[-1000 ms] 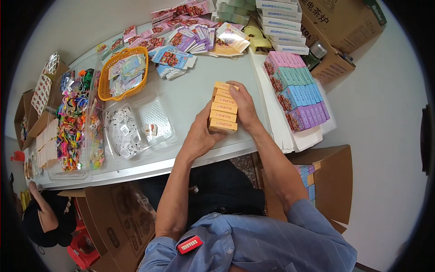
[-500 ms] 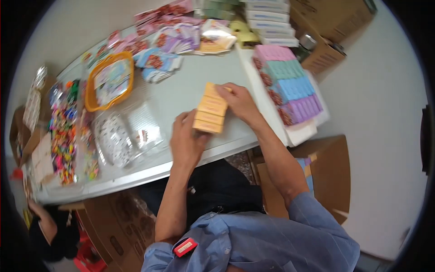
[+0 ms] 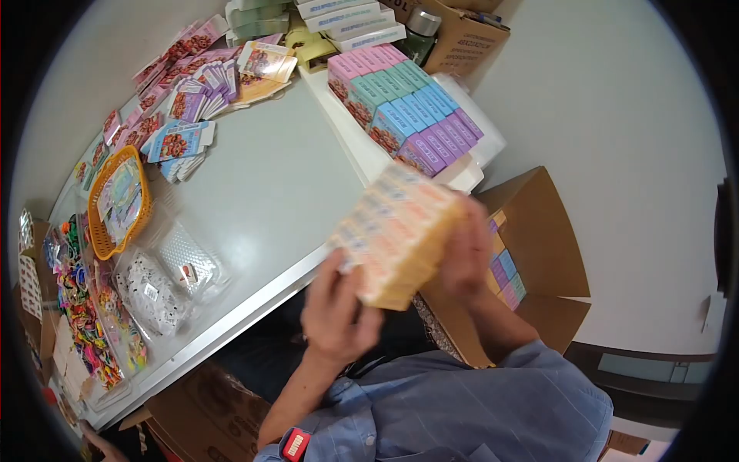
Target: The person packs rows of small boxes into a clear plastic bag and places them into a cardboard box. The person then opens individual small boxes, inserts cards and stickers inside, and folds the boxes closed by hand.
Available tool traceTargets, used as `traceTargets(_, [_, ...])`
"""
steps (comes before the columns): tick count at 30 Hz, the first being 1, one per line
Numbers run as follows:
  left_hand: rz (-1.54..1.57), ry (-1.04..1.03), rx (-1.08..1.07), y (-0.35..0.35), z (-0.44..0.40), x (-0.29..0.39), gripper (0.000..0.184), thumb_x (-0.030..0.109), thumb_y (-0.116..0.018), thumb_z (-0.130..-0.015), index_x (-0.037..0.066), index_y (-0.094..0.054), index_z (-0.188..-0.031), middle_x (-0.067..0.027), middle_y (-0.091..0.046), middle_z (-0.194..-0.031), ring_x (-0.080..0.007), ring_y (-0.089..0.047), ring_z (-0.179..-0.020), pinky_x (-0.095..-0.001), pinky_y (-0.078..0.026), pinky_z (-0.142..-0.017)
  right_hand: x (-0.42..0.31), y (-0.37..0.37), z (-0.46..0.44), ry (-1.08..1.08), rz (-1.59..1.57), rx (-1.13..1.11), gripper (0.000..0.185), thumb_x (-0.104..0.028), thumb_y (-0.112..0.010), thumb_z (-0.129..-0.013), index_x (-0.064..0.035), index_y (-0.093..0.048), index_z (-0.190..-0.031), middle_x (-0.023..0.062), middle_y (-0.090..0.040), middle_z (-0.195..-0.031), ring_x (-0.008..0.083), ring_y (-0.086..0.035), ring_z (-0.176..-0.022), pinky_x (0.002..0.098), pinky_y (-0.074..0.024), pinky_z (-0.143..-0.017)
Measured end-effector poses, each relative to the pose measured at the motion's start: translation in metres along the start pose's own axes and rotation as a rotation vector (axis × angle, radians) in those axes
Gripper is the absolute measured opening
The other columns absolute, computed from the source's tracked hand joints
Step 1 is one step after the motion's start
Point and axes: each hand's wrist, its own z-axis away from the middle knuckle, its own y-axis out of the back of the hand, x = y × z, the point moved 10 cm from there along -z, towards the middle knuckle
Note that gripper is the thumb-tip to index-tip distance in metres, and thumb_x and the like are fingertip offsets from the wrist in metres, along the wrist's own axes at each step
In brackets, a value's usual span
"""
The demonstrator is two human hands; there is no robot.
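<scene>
A row of yellow boxes [image 3: 396,231], blurred by motion, is held tilted between both hands beyond the table's front edge. My left hand [image 3: 339,316] grips its lower left end, with fingers against the side. At the right end, my right hand [image 3: 466,250] is closed round the boxes, its fingers partly hidden and smeared. Just behind them, rows of pink, green, blue and purple boxes [image 3: 404,108] stand on a white surface. Below right is an open cardboard box [image 3: 550,239] with coloured small boxes inside.
Flat printed cartons [image 3: 181,142] lie at the table's back. On the left are an orange basket [image 3: 144,202] of packets, a clear tray [image 3: 204,258], a bag of black-and-white pieces [image 3: 150,292] and colourful trinkets [image 3: 81,308]. Another person's arm [image 3: 100,443] shows at bottom left.
The view has turned to the right. Both hands have carried the yellow boxes from above the table to beyond its front edge, near the open cardboard box, and tilted them.
</scene>
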Motion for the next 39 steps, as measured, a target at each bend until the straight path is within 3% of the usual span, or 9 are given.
traceTargets(2, [0.109, -0.078, -0.118, -0.038, -0.020, 0.030, 0.063, 0.012, -0.083, -0.075, -0.005, -0.060, -0.131, -0.0326, -0.053, -0.137, -0.0440, -0.065, -0.110, -0.0428, -0.059, -0.087, 0.021, 0.060, 0.010, -0.032, 0.055, 0.135, 0.041, -0.025, -0.037, -0.110, 0.0057, -0.053, -0.131, 0.0161, -0.063, -0.124, 0.0202, -0.064, -0.110, 0.0337, -0.0511, -0.096])
traceTargets(4, [0.174, -0.154, -0.209, -0.081, -0.038, 0.050, 0.066, 0.019, -0.084, -0.080, -0.007, -0.056, -0.134, -0.0330, -0.049, -0.142, -0.0435, -0.064, -0.112, -0.0414, -0.057, -0.090, 0.038, 0.097, 0.006, -0.028, 0.137, 0.168, 0.041, -0.027, -0.035, -0.110, 0.0044, -0.051, -0.132, 0.0160, -0.064, -0.122, 0.0197, -0.064, -0.109, 0.0337, -0.0517, -0.096])
traceTargets(6, [0.175, -0.187, -0.201, -0.118, -0.047, 0.057, 0.066, 0.020, -0.083, -0.082, -0.004, -0.056, -0.137, -0.0325, -0.046, -0.144, -0.0424, -0.064, -0.110, -0.0415, -0.058, -0.088, 0.060, 0.134, 0.000, -0.073, -0.008, 0.380, 0.045, -0.032, -0.029, -0.111, 0.0026, -0.050, -0.131, 0.0151, -0.065, -0.117, 0.0203, -0.066, -0.106, 0.0347, -0.0538, -0.093])
traceTargets(9, [0.131, -0.225, -0.190, -0.150, -0.051, 0.061, 0.063, 0.022, -0.079, -0.086, 0.003, -0.055, -0.141, -0.0317, -0.043, -0.146, -0.0399, -0.064, -0.107, -0.0411, -0.058, -0.085, 0.091, 0.145, -0.009, -0.086, -0.185, 0.422, 0.047, -0.033, -0.030, -0.112, 0.0048, -0.051, -0.131, 0.0161, -0.064, -0.120, 0.0195, -0.065, -0.105, 0.0345, -0.0531, -0.094])
traceTargets(13, [-0.004, -0.233, -0.205, -0.172, -0.051, 0.048, 0.061, 0.024, -0.076, -0.089, 0.012, -0.054, -0.145, -0.0316, -0.040, -0.148, -0.0359, -0.065, -0.101, -0.0393, -0.058, -0.083, 0.122, 0.144, -0.017, -0.087, -0.139, 0.403, 0.047, -0.034, -0.031, -0.112, 0.0046, -0.051, -0.131, 0.0159, -0.065, -0.118, 0.0193, -0.066, -0.104, 0.0334, -0.0543, -0.092])
traceTargets(20, [-0.061, -0.172, -0.255, -0.187, -0.044, 0.033, 0.061, 0.026, -0.074, -0.092, 0.011, -0.053, -0.146, -0.0317, -0.040, -0.147, -0.0347, -0.066, -0.098, -0.0393, -0.058, -0.082, 0.140, 0.134, -0.021, -0.185, -0.147, 0.374, 0.044, -0.033, -0.035, -0.112, 0.0041, -0.053, -0.127, 0.0142, -0.066, -0.116, 0.0175, -0.066, -0.103, 0.0315, -0.0541, -0.090])
traceTargets(31, [-0.084, -0.134, -0.353, -0.189, -0.054, 0.033, 0.077, 0.035, -0.078, -0.088, 0.014, -0.043, -0.153, -0.0384, -0.038, -0.144, -0.0424, -0.065, -0.105, -0.0421, -0.059, -0.082, 0.124, 0.125, -0.027, -0.238, -0.104, 0.376, 0.036, -0.028, -0.040, -0.111, 0.0035, -0.057, -0.116, 0.0110, -0.066, -0.105, 0.0130, -0.062, -0.092, 0.0283, -0.0522, -0.082])
traceTargets(37, [-0.040, -0.053, -0.427, -0.192, -0.061, 0.028, 0.073, 0.034, -0.076, -0.089, 0.012, -0.044, -0.151, -0.0384, -0.039, -0.142, -0.0457, -0.063, -0.109, -0.0442, -0.059, -0.082, 0.108, 0.122, -0.040, -0.258, 0.004, 0.360, 0.042, -0.032, -0.038, -0.111, 0.0022, -0.059, -0.119, 0.0099, -0.066, -0.104, 0.0146, -0.063, -0.090, 0.0297, -0.0518, -0.082])
traceTargets(39, [-0.024, -0.036, -0.425, -0.192, -0.062, 0.028, 0.072, 0.033, -0.075, -0.090, 0.009, -0.043, -0.150, -0.0369, -0.040, -0.142, -0.0456, -0.063, -0.110, -0.0444, -0.059, -0.082, 0.107, 0.121, -0.044, -0.295, 0.021, 0.339, 0.039, -0.031, -0.042, -0.110, 0.0019, -0.061, -0.117, 0.0086, -0.066, -0.104, 0.0125, -0.062, -0.089, 0.0281, -0.0515, -0.080])
